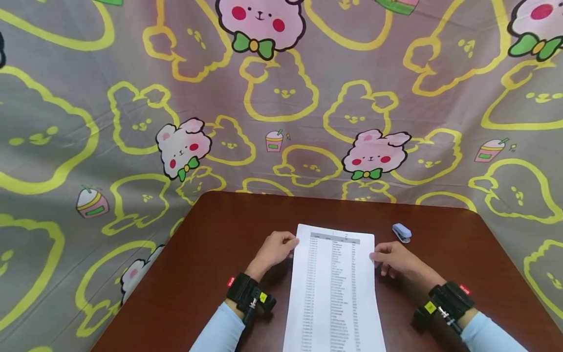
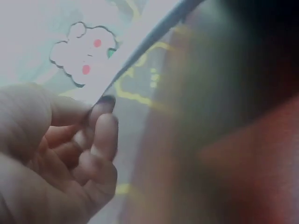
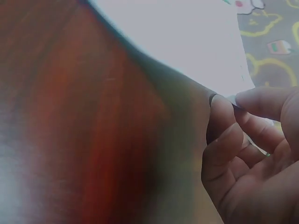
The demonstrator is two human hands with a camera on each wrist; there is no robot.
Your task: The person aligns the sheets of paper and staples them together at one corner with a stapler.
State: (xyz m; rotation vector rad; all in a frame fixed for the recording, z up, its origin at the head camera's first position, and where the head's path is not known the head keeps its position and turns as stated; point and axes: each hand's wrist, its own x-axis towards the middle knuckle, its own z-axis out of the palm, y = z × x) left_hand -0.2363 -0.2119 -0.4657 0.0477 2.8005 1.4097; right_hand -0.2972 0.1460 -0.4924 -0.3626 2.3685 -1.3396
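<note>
Both hands hold a white printed sheet of paper (image 1: 333,293), covered with columns of small text under a grey header row. My left hand (image 1: 273,249) pinches its left edge near the top between thumb and fingers; in the left wrist view the paper's edge (image 2: 135,46) runs up from that pinch. On the opposite edge, my right hand (image 1: 398,258) pinches the sheet between thumb and forefinger, as the right wrist view shows at the paper's side (image 3: 196,46). The lower end of the sheet runs out of the head view.
A small light-blue stapler (image 1: 402,232) lies on the dark brown table (image 1: 246,215), just beyond the right hand. Behind the table hangs a grey cloth (image 1: 299,132) with cartoon animals. Each wrist wears a black strapped camera mount (image 1: 244,289).
</note>
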